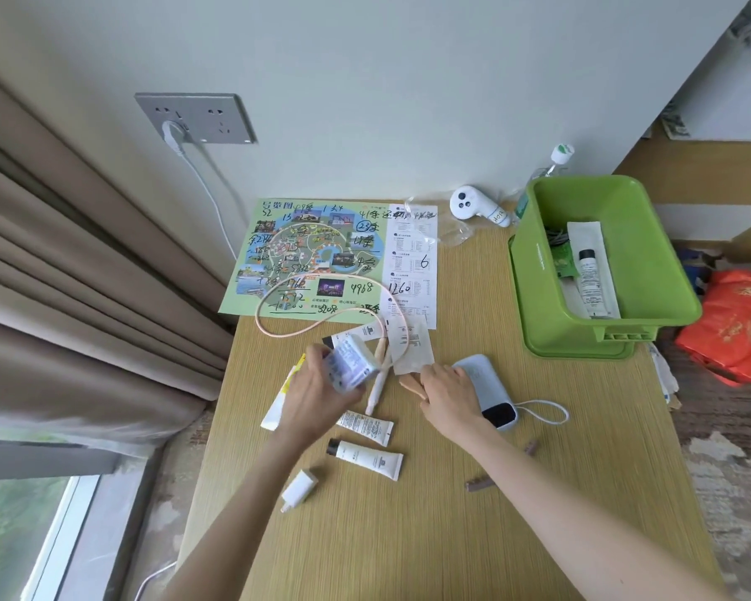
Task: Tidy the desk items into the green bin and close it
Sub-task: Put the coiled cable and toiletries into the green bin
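My left hand [317,394] grips a small pale blue box [348,362] lifted just above the desk. My right hand [449,392] lies on the desk with its fingers on a tan wooden stick [410,383], beside a light blue power bank [488,394]. The green bin [538,271] stands open at the desk's back right and holds a white tube and packets. Loose on the desk are two white tubes [365,427] [367,457], a white charger plug [300,490], a pink cable loop [321,303] and a paper sachet [410,347].
A hand-marked park map [304,253] and a printed sheet [412,262] lie at the back. A white handheld fan [473,206] and a bottle [558,160] stand by the wall. Two brown pieces [480,483] lie at the right. A red bag [738,327] sits on the floor.
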`<state>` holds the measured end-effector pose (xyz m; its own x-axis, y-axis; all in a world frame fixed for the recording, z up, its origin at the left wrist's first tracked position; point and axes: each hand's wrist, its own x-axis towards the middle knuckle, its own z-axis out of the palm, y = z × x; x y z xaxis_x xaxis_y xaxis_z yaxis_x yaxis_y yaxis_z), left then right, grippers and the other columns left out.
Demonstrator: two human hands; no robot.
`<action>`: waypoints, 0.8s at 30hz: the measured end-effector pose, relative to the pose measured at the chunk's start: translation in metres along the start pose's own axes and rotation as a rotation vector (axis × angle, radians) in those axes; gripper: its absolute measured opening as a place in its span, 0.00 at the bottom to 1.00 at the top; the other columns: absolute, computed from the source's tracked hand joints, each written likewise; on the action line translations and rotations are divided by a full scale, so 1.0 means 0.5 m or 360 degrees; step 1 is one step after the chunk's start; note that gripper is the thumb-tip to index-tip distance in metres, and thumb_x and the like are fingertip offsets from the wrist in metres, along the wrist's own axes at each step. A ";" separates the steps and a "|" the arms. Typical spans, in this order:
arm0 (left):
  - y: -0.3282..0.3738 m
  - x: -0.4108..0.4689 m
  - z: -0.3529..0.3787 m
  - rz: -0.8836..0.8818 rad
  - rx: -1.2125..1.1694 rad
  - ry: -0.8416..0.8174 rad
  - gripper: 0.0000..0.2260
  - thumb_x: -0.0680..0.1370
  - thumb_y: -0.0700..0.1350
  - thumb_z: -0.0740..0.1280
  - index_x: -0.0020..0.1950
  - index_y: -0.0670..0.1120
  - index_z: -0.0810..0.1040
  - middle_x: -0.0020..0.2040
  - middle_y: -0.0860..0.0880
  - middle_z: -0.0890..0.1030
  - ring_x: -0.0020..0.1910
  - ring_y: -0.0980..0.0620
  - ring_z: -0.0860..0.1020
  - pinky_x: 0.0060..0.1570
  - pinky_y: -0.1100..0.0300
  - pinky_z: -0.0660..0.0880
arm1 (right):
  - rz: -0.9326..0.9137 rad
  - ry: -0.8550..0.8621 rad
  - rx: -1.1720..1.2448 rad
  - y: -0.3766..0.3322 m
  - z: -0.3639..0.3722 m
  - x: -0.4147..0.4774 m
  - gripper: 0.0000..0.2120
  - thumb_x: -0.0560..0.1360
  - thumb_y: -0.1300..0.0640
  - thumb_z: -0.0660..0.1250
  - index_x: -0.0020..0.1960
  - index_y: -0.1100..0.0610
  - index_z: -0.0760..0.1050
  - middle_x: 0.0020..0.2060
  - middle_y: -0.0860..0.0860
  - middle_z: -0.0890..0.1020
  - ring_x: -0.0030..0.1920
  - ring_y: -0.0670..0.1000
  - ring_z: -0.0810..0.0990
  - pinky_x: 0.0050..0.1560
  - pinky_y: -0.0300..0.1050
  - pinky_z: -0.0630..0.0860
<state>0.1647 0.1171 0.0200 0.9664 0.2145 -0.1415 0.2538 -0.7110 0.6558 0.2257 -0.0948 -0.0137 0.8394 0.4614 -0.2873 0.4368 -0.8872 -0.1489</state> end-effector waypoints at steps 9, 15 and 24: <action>-0.135 -0.013 -0.065 -0.0804 -0.0040 0.0055 0.22 0.68 0.54 0.75 0.51 0.46 0.68 0.44 0.47 0.78 0.37 0.51 0.78 0.28 0.59 0.70 | -0.0008 -0.0056 0.0163 -0.037 0.003 -0.014 0.15 0.78 0.56 0.61 0.62 0.62 0.68 0.57 0.55 0.74 0.53 0.54 0.77 0.48 0.45 0.76; -0.166 -0.066 -0.060 -0.0865 0.0137 -0.0132 0.24 0.68 0.56 0.75 0.53 0.46 0.66 0.44 0.47 0.78 0.39 0.50 0.78 0.30 0.57 0.73 | -0.0352 -0.0057 0.0286 -0.105 -0.010 -0.038 0.14 0.82 0.58 0.56 0.65 0.61 0.67 0.54 0.53 0.80 0.40 0.49 0.80 0.33 0.42 0.75; -0.141 -0.075 -0.053 -0.0871 0.0131 -0.0006 0.34 0.61 0.73 0.71 0.51 0.48 0.68 0.40 0.51 0.78 0.36 0.52 0.78 0.31 0.57 0.72 | -0.0472 -0.0146 0.0072 -0.180 0.046 -0.081 0.18 0.75 0.48 0.69 0.59 0.58 0.72 0.51 0.53 0.83 0.48 0.54 0.83 0.42 0.49 0.76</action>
<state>0.1096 0.1772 -0.0013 0.6926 0.5652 -0.4483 0.7213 -0.5463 0.4257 0.1450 -0.0334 -0.0103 0.6439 0.6999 -0.3090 0.6416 -0.7140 -0.2803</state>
